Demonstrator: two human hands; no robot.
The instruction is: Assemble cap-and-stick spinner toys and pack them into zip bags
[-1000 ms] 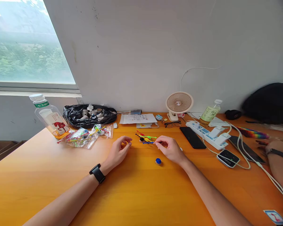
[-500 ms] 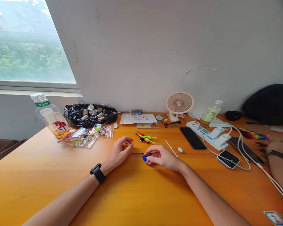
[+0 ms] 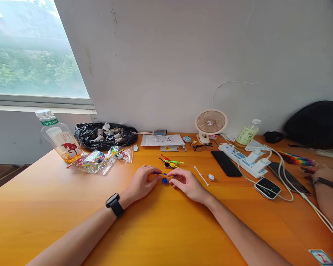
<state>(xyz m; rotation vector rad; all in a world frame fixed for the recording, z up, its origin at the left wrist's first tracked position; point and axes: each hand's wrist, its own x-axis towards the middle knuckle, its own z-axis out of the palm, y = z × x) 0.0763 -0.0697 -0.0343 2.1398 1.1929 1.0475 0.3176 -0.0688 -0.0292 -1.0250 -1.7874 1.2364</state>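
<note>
A thin blue plastic arrow pointer (image 3: 160, 173) lies crosswise between my two hands. My left hand (image 3: 143, 183) has its fingers and thumb around the pointer's left end. At the other end, the curled fingers of my right hand (image 3: 189, 187) are on the pointer and partly hide it. Just below it, a small round blue base (image 3: 164, 181) sits on the table, apart from both hands. Beyond my fingers is a cluster of red, green, yellow and black pointers (image 3: 175, 162). To the right of my right hand lie a white pointer (image 3: 201, 176) and a white round base (image 3: 211, 177).
Clear bags of coloured parts (image 3: 100, 161), a large bottle (image 3: 62, 140) and a black plastic bag (image 3: 80, 135) stand at left. Along the right are a phone (image 3: 226, 163), a power strip (image 3: 245, 162), cables, a fan (image 3: 211, 122) and another person's arm (image 3: 329, 195).
My right hand has let go of the blue base, which now sits slightly further left. The blue pointer has shifted away from me, and both hands have closed in on it.
</note>
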